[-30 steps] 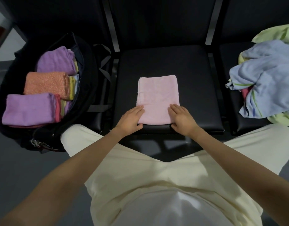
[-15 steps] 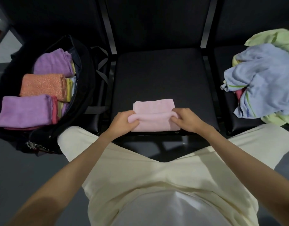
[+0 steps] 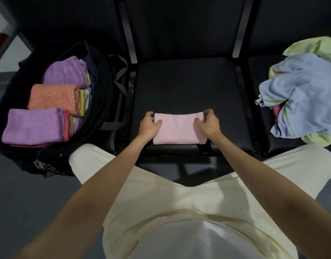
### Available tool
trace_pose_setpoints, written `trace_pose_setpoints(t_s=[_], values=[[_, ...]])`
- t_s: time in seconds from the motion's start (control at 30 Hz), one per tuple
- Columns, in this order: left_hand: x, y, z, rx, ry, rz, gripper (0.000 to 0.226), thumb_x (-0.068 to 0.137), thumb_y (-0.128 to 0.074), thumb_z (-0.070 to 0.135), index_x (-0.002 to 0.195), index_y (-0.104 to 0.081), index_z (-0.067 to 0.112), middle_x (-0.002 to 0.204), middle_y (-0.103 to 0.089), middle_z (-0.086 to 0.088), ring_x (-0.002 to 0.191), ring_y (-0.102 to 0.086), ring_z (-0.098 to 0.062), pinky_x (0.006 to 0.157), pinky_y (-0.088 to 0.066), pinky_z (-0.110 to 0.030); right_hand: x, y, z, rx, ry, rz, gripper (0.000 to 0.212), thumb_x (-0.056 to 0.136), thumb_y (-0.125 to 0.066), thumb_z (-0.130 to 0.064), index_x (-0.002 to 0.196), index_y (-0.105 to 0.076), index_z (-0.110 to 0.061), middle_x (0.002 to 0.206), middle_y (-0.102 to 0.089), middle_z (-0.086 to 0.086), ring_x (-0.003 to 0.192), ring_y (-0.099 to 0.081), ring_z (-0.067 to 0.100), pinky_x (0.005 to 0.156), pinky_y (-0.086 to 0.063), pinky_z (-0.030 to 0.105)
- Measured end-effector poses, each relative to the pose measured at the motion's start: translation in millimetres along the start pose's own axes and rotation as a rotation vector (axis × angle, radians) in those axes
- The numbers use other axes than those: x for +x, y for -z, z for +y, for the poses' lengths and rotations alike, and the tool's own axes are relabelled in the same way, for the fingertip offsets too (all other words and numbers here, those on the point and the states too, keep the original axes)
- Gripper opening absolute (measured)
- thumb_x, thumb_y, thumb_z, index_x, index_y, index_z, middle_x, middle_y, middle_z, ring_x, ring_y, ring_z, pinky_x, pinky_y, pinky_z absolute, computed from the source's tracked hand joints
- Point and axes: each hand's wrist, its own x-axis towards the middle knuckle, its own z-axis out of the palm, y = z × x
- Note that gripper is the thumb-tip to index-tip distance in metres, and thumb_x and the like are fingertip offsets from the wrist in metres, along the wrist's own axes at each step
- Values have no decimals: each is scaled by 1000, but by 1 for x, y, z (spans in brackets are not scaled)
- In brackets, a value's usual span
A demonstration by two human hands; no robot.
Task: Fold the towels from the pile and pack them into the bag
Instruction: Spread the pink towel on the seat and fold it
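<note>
A pink towel [image 3: 177,128], folded into a short wide rectangle, lies at the front edge of the middle black seat [image 3: 187,85]. My left hand [image 3: 149,126] grips its left end and my right hand [image 3: 208,125] grips its right end, thumbs on top. The open black bag [image 3: 105,86] stands on the left and holds folded purple [image 3: 33,126] and orange [image 3: 54,97] towels with others beneath. The unfolded pile [image 3: 306,94], light blue over pale green, lies on the right seat.
The seats have dark backrests with metal bars between them. Grey floor shows below the bag and under the seats. My legs in cream trousers [image 3: 179,212] fill the lower middle of the view.
The pink towel was a tall rectangle a second ago. Both hands brought its near edge over to the far edge, halving its length, and now hold the two ends.
</note>
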Motion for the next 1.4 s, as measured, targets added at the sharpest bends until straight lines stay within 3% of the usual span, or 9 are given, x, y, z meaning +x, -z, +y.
trace_pose_setpoints(t_s=[0.17, 0.37, 0.53, 0.73, 0.9, 1.0, 1.1, 1.2, 1.4], values=[[-1, -7, -17, 205, 92, 26, 69, 76, -73, 44, 128, -49, 5, 129, -47, -14, 117, -50, -30, 97, -46, -41, -7, -7, 13, -216, -28, 40, 53, 85, -65, -33, 121, -47, 1, 123, -48, 18, 114, -48, 32, 96, -45, 41], [-3, -15, -15, 379, 58, -61, 47, 86, -65, 39, 114, -61, 1, 127, -46, -19, 118, -46, -34, 97, -44, -38, -13, -20, 2, -257, -77, -43, 39, 90, -58, -30, 109, -53, 3, 115, -54, 20, 105, -53, 32, 83, -46, 36], [-7, 11, -15, 191, 20, 24, 39, 91, -60, 29, 117, -51, 1, 120, -57, -15, 110, -56, -32, 84, -46, -36, -24, -35, -41, -23, 13, -50, 32, 92, -53, -19, 113, -43, 2, 100, -55, 9, 83, -54, 21, 65, -40, 29], [6, 132, -29, -72, -57, 375, 30, 88, -64, 15, 111, -54, -1, 110, -64, -15, 100, -61, -29, 79, -46, -31, -26, -87, -135, 282, 152, -140, 25, 90, -60, -23, 103, -44, -8, 83, -48, -10, 70, -49, 0, 49, -38, 7], [27, 239, -49, -123, -90, 521, 35, 84, -69, 14, 114, -59, -2, 107, -65, -11, 96, -61, -24, 77, -46, -28, -18, -138, -225, 353, 290, -268, 33, 88, -63, -22, 115, -53, -7, 99, -58, -1, 88, -58, 13, 76, -52, 29], [48, 287, -55, -91, -88, 570, 32, 83, -70, 15, 109, -58, 1, 99, -60, -6, 87, -55, -17, 68, -39, -23, -5, -161, -271, 337, 449, -305, 4, 88, -61, -18, 86, -63, -20, 83, -64, -4, 81, -61, 12, 72, -53, 32], [80, 324, -59, -54, -99, 561, 22, 83, -69, 16, 96, -53, 8, 91, -54, -1, 79, -50, -15, 59, -35, -24, 19, -185, -308, 331, 511, -305, 12, 89, -58, -18, 97, -65, -13, 92, -68, 1, 88, -64, 15, 76, -55, 35], [120, 355, -65, 4, -103, 553, 23, 83, -68, 16, 93, -50, 8, 93, -54, -7, 82, -50, -20, 65, -35, -30, 43, -208, -341, 301, 543, -296, 21, 88, -55, -12, 108, -62, -8, 102, -65, 3, 95, -61, 17, 79, -52, 32], [199, 386, -86, 45, -65, 508, 37, 85, -67, 18, 114, -55, -2, 115, -60, -16, 103, -58, -30, 83, -46, -37, 95, -259, -386, 220, 557, -267, 20, 89, -51, -9, 107, -60, -5, 102, -63, 6, 95, -59, 19, 84, -50, 34]])
